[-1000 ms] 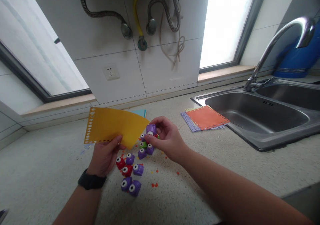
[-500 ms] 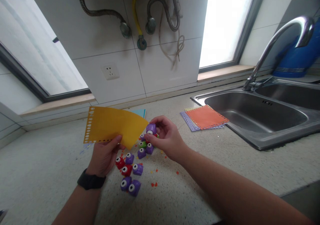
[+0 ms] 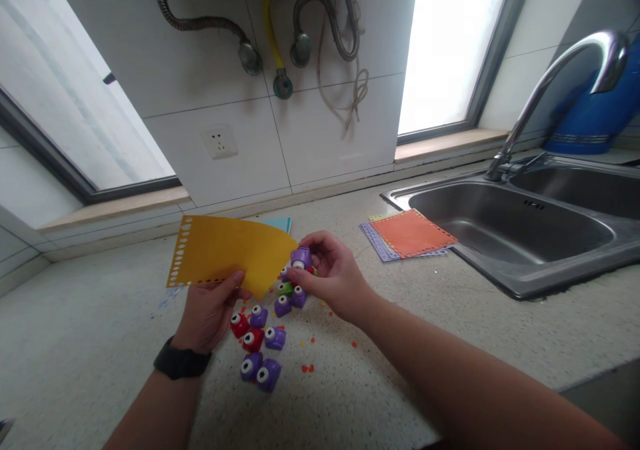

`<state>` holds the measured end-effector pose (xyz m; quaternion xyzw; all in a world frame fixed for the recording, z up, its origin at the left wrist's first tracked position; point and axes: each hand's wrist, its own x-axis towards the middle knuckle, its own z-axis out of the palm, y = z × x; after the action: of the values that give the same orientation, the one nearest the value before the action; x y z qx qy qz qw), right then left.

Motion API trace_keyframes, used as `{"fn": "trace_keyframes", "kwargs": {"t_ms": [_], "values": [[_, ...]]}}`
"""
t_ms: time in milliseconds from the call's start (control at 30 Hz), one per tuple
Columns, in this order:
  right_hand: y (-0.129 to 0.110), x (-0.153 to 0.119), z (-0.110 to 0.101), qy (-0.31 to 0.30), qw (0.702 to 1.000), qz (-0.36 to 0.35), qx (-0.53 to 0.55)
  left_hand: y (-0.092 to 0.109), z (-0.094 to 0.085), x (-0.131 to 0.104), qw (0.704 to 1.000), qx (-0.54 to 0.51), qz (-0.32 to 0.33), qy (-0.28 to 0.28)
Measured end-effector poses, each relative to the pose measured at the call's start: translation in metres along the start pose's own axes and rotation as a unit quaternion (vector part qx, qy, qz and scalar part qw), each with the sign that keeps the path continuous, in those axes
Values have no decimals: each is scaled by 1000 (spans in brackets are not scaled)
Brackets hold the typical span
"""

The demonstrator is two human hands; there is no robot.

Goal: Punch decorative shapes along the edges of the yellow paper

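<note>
My left hand (image 3: 213, 313) pinches the lower edge of a yellow-orange paper sheet (image 3: 225, 250), with the thumb on top. Punched holes run along the sheet's left side and part of its lower edge. A purple craft punch (image 3: 301, 257) is gripped between the thumb and fingers of my right hand (image 3: 333, 270), right at the sheet's right corner. Whether the paper sits inside the punch's slot I cannot tell. Below the hands, several purple punches (image 3: 269, 375), red punches (image 3: 253, 339) and a green punch (image 3: 285, 289) stand on the counter, some partly hidden by the right hand.
On the speckled counter (image 3: 390, 383) lie small orange and red paper bits (image 3: 307, 369). An orange sheet (image 3: 414, 233) tops a stack of punched papers beside the steel sink (image 3: 520, 290). Light blue paper (image 3: 281, 224) shows behind the yellow sheet. A faucet (image 3: 540, 90) arches over the sink.
Almost nothing differs. Both hands, the yellow sheet and the purple punch keep their places, apart from a very slight shift of the whole view.
</note>
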<state>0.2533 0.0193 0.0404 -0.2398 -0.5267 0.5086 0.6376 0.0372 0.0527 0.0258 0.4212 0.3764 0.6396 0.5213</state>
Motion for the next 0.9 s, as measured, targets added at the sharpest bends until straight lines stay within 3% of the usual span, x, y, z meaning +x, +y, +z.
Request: {"fn": "trace_keyframes", "kwargs": {"t_ms": [267,467,667,900], "values": [[-3,5,-2,18,995,101,4,-5,-4,2,1000,3,8,-15],[1,9,-5,-1,991,132,-8,-4,-2,0,999,22,17,-39],[13,9,-8,-24,987,159,-24,-2,0,-3,998,25,-11,-58],[18,2,2,-28,977,211,-6,0,5,-8,995,23,-50,-88]]}}
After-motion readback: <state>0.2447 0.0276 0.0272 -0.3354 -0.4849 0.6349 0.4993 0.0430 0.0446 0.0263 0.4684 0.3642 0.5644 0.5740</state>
